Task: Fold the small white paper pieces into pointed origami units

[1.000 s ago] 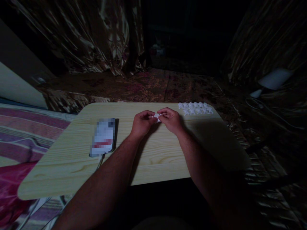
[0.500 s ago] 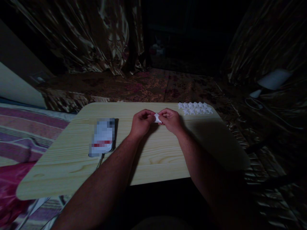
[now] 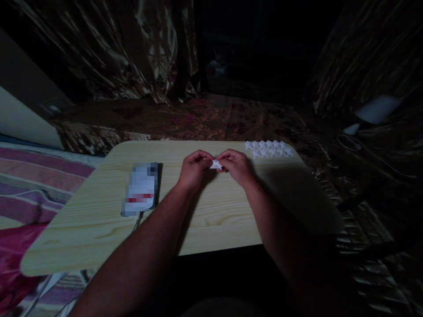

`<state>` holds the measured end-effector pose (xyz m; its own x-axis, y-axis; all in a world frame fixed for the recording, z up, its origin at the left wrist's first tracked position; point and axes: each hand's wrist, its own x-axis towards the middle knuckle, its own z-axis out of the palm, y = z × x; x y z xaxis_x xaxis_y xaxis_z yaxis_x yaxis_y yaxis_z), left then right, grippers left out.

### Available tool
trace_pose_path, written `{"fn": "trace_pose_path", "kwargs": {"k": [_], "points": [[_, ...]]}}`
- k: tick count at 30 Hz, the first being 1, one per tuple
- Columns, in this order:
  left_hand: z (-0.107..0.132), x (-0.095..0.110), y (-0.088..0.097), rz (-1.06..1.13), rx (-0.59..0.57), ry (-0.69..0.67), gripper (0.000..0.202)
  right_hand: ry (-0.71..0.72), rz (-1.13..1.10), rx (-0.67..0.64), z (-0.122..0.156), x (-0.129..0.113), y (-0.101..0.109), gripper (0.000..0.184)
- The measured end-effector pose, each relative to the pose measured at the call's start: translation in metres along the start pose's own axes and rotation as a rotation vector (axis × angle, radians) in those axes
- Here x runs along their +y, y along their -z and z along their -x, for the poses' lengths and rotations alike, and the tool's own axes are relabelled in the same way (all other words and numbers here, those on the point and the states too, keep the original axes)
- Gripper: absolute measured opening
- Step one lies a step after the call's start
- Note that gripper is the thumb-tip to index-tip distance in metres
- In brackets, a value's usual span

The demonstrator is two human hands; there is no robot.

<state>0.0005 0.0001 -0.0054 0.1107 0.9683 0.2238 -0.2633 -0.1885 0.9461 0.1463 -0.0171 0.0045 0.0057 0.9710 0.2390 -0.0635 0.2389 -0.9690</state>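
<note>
My left hand (image 3: 193,171) and my right hand (image 3: 236,166) meet over the middle of a light wooden table (image 3: 185,211). Between their fingertips they pinch a small white paper star (image 3: 216,164), held just above the tabletop. Both thumbs and forefingers press on its edges. At the table's far right corner lie several finished white paper stars (image 3: 269,149) in two neat rows, well apart from my hands.
A phone (image 3: 141,188) lies flat on the table's left part, a cable running off the near edge. A striped blanket (image 3: 39,176) is at the left. Dark patterned fabric covers the floor and hangs behind. A white object (image 3: 376,110) with a cord sits at the far right.
The paper piece has been turned and squeezed between the fingertips, and now shows a star outline. Both hands stay in the same place.
</note>
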Motion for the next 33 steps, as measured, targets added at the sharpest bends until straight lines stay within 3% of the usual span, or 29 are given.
{"fn": "trace_pose_path", "kwargs": {"k": [9, 16, 24, 33], "points": [[0.004, 0.0027, -0.0035, 0.012, -0.02, 0.035, 0.014, 0.018, 0.024, 0.011, 0.0005, 0.0002, -0.0018, 0.004], [0.003, 0.0034, -0.0037, -0.078, 0.041, -0.045, 0.023, -0.007, -0.008, 0.002, 0.0012, -0.0012, -0.0024, 0.031], [0.0052, 0.0072, -0.0074, -0.107, 0.076, -0.066, 0.022, -0.053, 0.046, 0.01, 0.0006, 0.0004, -0.0026, 0.016], [0.0054, 0.0087, -0.0072, -0.172, 0.074, -0.122, 0.016, -0.108, -0.001, 0.03, 0.0001, -0.0006, -0.0042, 0.018]]}}
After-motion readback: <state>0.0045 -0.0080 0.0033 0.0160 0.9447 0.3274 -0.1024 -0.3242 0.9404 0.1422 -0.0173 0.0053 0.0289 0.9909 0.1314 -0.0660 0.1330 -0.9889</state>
